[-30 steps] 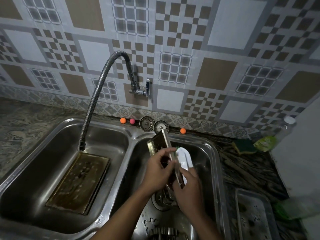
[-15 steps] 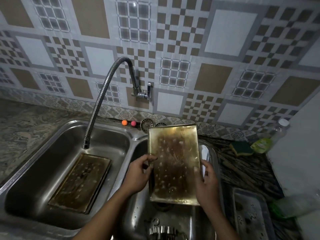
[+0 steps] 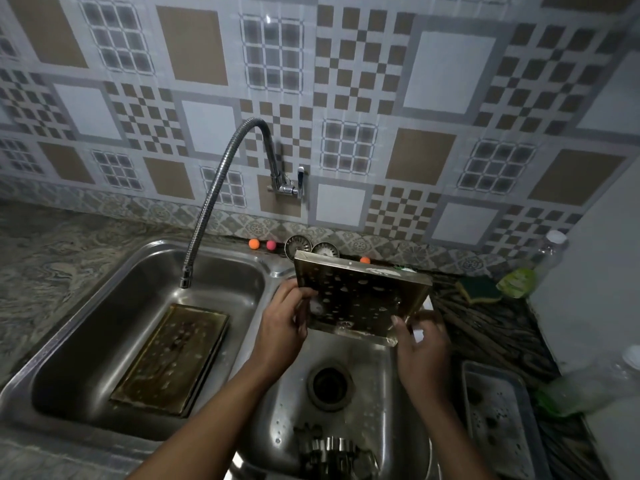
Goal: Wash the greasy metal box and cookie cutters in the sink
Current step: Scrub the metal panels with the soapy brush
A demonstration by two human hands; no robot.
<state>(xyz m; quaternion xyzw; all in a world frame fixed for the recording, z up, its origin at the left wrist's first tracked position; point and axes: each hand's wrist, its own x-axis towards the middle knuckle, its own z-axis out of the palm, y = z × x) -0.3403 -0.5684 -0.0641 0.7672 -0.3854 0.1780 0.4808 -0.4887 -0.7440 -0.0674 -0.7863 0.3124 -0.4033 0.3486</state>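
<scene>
The greasy metal box [image 3: 360, 299] is held tilted in the air over the far end of the right basin [image 3: 391, 393], its spotted open side towards the camera. The left hand [image 3: 280, 327] grips its left edge, thumb on the front and fingers curled behind. The right hand [image 3: 422, 351] pinches the lower right corner; something white shows among its fingers, but what it is cannot be told. The cookie cutters [image 3: 332, 448] lie clustered at the near end of the same basin, below the drain [image 3: 329, 384]. In the left basin [image 3: 104, 334] a second greasy metal piece [image 3: 173, 355] lies flat. A wet metal tray [image 3: 498, 420] sits on the counter to the right.
</scene>
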